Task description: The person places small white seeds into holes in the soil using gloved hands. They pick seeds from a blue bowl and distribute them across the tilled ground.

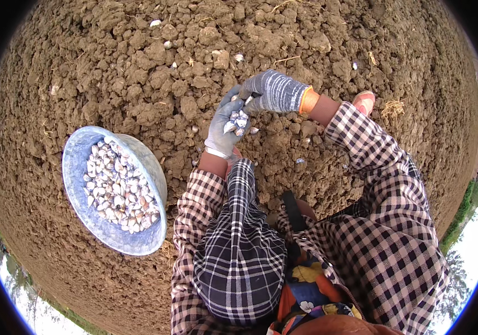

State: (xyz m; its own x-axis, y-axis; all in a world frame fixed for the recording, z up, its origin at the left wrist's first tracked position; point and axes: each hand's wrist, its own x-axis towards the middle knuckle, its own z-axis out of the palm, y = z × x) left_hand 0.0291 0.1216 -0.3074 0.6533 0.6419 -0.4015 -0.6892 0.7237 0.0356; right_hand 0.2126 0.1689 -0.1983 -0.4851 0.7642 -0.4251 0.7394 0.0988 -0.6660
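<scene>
My left hand (222, 130), in a grey coated work glove, cups a small handful of garlic cloves (236, 122), some tinged purple. My right hand (274, 92) wears a grey striped knit glove with an orange cuff. Its fingertips meet the left fingers above the handful, and a pale garlic clove (248, 100) shows between its thumb and finger. To the left, a blue-grey basin (73, 167) leans with its mouth turned towards me, holding many more cloves (121, 188).
Loose, cloddy soil (138, 83) surrounds me. Scattered cloves lie on it, including one ahead (239, 57) and one near my hands (254, 130). My pink shoe (364, 101) rests at the right, beside a tuft of dry roots (392, 109). My checked trouser knee (239, 259) is raised below my hands.
</scene>
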